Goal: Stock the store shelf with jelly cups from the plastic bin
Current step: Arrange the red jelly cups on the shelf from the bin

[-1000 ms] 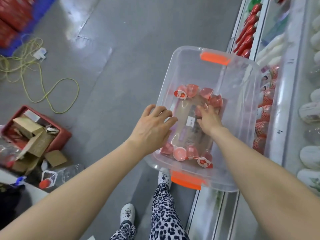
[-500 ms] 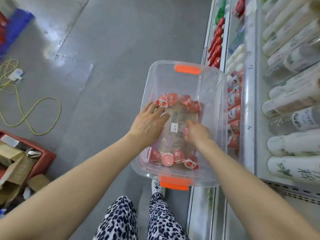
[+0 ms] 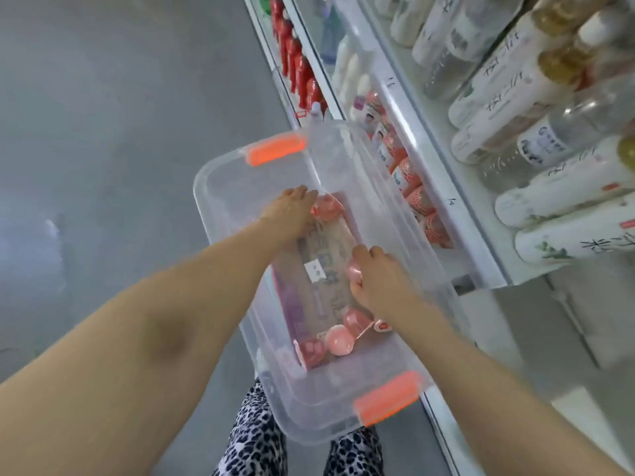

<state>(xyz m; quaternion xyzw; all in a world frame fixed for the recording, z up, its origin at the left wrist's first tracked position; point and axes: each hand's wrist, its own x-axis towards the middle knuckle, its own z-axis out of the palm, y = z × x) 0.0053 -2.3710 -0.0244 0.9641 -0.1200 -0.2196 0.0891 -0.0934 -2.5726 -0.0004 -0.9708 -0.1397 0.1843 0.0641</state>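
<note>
A clear plastic bin (image 3: 220, 187) with orange handles rests on my lap beside the store shelf (image 3: 422, 139). Pink jelly cups lie at its far end (image 3: 326, 207) and near end (image 3: 338, 340), on a piece of cardboard (image 3: 326, 266). My left hand (image 3: 288, 209) reaches to the far end, fingers on the cups there; whether it grips one is hidden. My right hand (image 3: 381, 280) is in the middle of the bin, closed around a pink jelly cup (image 3: 355, 271).
The shelf on the right holds red-patterned packages (image 3: 417, 201), white and clear bottles (image 3: 549, 187) above, and red bottles (image 3: 299, 70) further along. Grey floor (image 3: 120, 132) lies to the left. My patterned trousers (image 3: 254, 441) show under the bin.
The view swung right towards the shelf. My left hand moved from the bin's left side to the far-end cups. My right hand still holds a cup in the middle.
</note>
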